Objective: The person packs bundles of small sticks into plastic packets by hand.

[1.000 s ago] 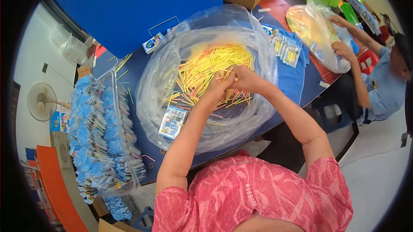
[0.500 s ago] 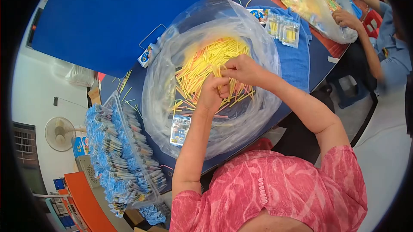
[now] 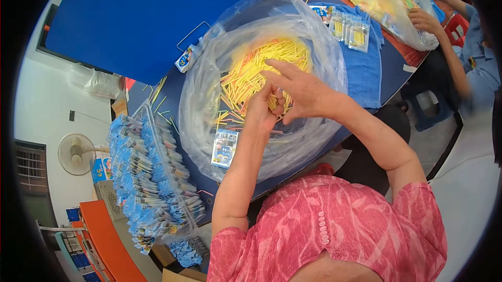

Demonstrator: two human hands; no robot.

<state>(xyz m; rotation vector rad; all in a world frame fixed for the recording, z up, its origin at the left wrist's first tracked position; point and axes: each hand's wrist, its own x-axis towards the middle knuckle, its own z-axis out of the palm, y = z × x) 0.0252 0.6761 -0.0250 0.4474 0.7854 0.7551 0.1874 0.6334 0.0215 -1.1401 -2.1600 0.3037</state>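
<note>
A heap of thin yellow and pink sticks (image 3: 251, 72) lies in a large clear plastic bag (image 3: 196, 120) whose mouth is rolled wide. Above the heap's near side is my left hand (image 3: 265, 108), its fingers curled inward; what lies in them is hidden. My right hand (image 3: 306, 91) is just beside it on the right, fingers spread and thumb apart, with nothing visible in its grasp. A blue-and-white printed packet (image 3: 225, 148) rests at the bag's near left, beside my left forearm.
Left of the bag stands a clear bin (image 3: 180, 203) packed with blue-and-white packets. Filled packets (image 3: 358, 35) lie on a blue towel (image 3: 363, 80) at right. A large blue board (image 3: 151, 15) covers the back left. Across the table, a person's hands (image 3: 424, 20) work in another bag.
My right hand has opened from a pinch beside the left hand, its fingers now spread. My left hand has lowered slightly and stays curled. The whole view has shifted a little.
</note>
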